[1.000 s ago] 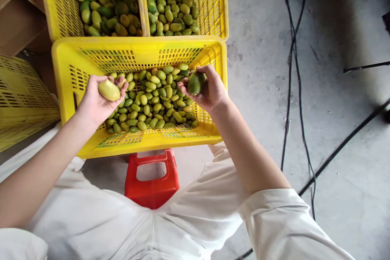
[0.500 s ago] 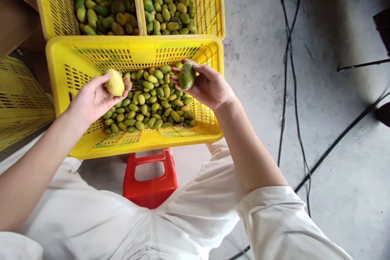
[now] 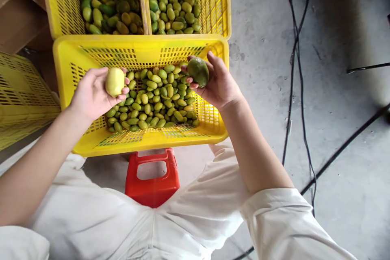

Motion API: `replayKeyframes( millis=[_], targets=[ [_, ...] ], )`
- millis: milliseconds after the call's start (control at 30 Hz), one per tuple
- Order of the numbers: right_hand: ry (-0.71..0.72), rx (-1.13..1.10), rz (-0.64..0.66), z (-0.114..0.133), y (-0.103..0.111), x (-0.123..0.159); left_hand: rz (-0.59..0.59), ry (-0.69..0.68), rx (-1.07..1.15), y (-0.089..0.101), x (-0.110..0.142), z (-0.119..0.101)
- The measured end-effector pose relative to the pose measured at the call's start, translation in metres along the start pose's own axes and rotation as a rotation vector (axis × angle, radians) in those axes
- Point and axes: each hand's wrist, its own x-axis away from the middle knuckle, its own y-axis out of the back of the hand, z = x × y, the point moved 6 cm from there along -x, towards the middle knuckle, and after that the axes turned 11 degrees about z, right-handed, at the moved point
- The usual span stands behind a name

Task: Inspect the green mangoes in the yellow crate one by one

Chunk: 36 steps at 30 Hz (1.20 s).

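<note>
A smooth, pale yellow oval fruit (image 3: 115, 82) rests in my left hand (image 3: 93, 93), palm up with the fingers curled under it. On the upturned fingers of my right hand (image 3: 221, 85) lies a dark green oval fruit (image 3: 198, 72); the thumb stands off to its side. Both hands hover over a yellow plastic crate (image 3: 65, 55), one near each end. Inside it, between and below the hands, is a heap of smaller green and yellowish oval fruits (image 3: 149, 107).
Behind the near crate stands another yellow crate (image 3: 59, 4), split by a divider (image 3: 144, 0), with larger green fruits in both sections. A red plastic stool (image 3: 152, 189) is under the near crate's front edge. Black cables (image 3: 297, 48) lie on the concrete floor at right.
The view has shifted slightly. In my right hand the green fruit now sits more tilted, with the thumb lifted away from it. My left thumb has moved off the front of the yellow fruit.
</note>
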Motion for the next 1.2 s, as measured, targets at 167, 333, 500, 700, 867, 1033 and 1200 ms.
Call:
replayKeyframes(
  millis=[167,333,500,700,867,1033,1200],
  targets=[
    [0.101,0.043,-0.029,0.005,0.007,0.000,-0.026,-0.029,-0.002,0.008,-0.003,0.008],
    [0.087,0.018,-0.054,0.000,0.005,-0.002,0.006,-0.070,-0.056,0.012,-0.008,0.014],
    [0.011,-0.067,-0.021,-0.008,0.001,-0.004,0.015,-0.120,-0.034,0.023,-0.014,0.008],
    [0.029,-0.061,-0.081,0.001,0.006,-0.002,0.025,-0.083,0.003,0.029,-0.021,0.005],
    [0.036,0.012,-0.067,0.010,-0.004,0.000,0.006,0.001,-0.040,0.021,-0.014,0.008],
    [0.086,-0.024,-0.086,0.004,0.001,-0.001,-0.003,-0.007,-0.006,0.020,-0.014,0.007],
    [0.033,-0.128,-0.006,-0.005,0.005,-0.005,-0.007,-0.059,-0.014,0.016,-0.009,0.004]
  ],
)
